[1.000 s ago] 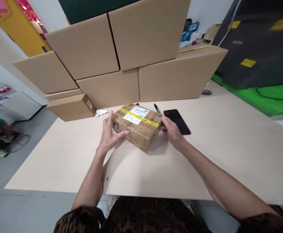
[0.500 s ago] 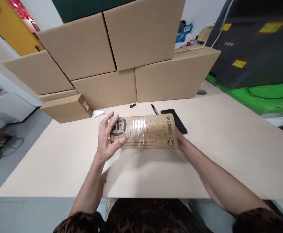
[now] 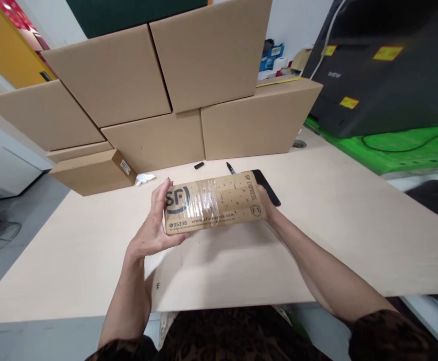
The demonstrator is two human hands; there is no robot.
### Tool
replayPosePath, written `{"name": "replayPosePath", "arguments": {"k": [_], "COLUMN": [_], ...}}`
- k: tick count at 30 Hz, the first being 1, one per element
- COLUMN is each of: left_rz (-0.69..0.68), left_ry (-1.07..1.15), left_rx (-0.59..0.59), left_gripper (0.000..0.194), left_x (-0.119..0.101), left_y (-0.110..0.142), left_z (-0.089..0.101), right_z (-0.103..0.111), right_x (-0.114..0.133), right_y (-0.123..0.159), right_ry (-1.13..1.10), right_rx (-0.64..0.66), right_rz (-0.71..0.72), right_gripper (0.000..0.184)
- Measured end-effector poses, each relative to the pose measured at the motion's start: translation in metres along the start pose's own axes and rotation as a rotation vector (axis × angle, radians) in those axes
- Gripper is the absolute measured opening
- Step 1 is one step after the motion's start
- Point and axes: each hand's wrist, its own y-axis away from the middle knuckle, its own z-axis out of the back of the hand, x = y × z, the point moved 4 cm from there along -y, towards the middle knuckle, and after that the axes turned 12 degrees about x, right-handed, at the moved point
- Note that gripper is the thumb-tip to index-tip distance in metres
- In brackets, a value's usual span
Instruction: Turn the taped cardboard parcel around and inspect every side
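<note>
A small brown cardboard box (image 3: 228, 200) with "SF Express" print and shiny clear tape around its middle is held up above the pale table (image 3: 219, 281). My left hand (image 3: 155, 220) grips its left end, thumb along the lower edge and fingers up the side. At the right end, my right hand (image 3: 267, 203) holds the box; most of its fingers are hidden behind the cardboard. Just beyond the box lie a black marker (image 3: 230, 168) and its loose cap (image 3: 199, 165). A black phone-like slab (image 3: 267, 188) lies partly covered behind the right end.
Large cardboard boxes (image 3: 151, 140) are stacked along the table's back. A smaller carton (image 3: 87, 173) sits at the back left, beside a crumpled white scrap (image 3: 145, 179). A dark Brother machine (image 3: 354, 75) stands on a green surface (image 3: 403, 150) at the right.
My left hand has shifted from over the top of the box to its left end, uncovering the logo and number. The box is now slightly tilted, and the view has turned a little right.
</note>
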Motion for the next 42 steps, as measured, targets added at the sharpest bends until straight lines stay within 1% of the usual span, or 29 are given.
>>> {"name": "replayPosePath", "arguments": {"k": [3,6,8,9,11,17,20,22,25,27,30,33,35,38,40,42], "left_rz": [0.057,0.140,0.179,0.196,0.224,0.231,0.211,0.201,0.195,0.186,0.171,0.158,0.145,0.122,0.108,0.097], "left_ry": [0.043,0.114,0.160,0.179,0.204,0.264,0.262,0.249,0.240,0.241,0.247,0.237,0.218,0.194,0.186,0.181], "left_rx": [-0.115,-0.238,-0.258,-0.253,-0.229,-0.178,-0.163,-0.157,-0.146,-0.146,-0.142,-0.132,-0.127,-0.124,-0.124,-0.128], "left_gripper": [0.132,0.124,0.119,0.117,0.116,0.118,0.118,0.117,0.117,0.119,0.121,0.122,0.123,0.124,0.124,0.125], "left_x": [0.012,0.028,0.038,0.041,0.046,0.047,0.046,0.045,0.044,0.044,0.042,0.038,0.035,0.032,0.032,0.032], "left_y": [0.003,0.009,0.011,0.012,0.011,0.007,0.005,0.004,0.004,0.003,0.002,0.000,0.000,-0.001,-0.002,-0.003], "left_z": [0.006,0.017,0.022,0.023,0.023,0.013,0.011,0.011,0.009,0.007,0.005,0.003,0.002,0.002,0.001,0.000], "right_z": [0.026,0.052,0.060,0.060,0.051,0.001,-0.013,-0.018,-0.018,-0.014,0.001,0.022,0.036,0.054,0.065,0.073], "right_x": [0.000,0.001,0.000,-0.001,-0.002,-0.004,-0.007,-0.009,-0.014,-0.017,-0.021,-0.020,-0.014,0.002,0.014,0.026], "right_y": [-0.009,-0.014,-0.016,-0.017,-0.018,-0.024,-0.034,-0.041,-0.049,-0.052,-0.053,-0.054,-0.053,-0.050,-0.045,-0.041], "right_ry": [0.134,0.270,0.370,0.422,0.527,0.804,0.864,0.866,0.802,0.709,0.505,0.280,0.156,0.003,-0.195,-0.418], "right_rx": [-0.118,-0.212,-0.225,-0.212,-0.155,0.060,0.124,0.138,0.103,0.062,-0.015,-0.128,-0.238,-0.427,-0.552,-0.597], "right_rz": [-0.036,-0.053,-0.063,-0.068,-0.069,-0.013,-0.026,-0.041,-0.055,-0.052,-0.027,0.038,0.089,0.162,0.214,0.245], "right_gripper": [0.036,0.036,0.034,0.033,0.032,0.041,0.042,0.037,0.027,0.022,0.020,0.027,0.032,0.037,0.042,0.044]}}
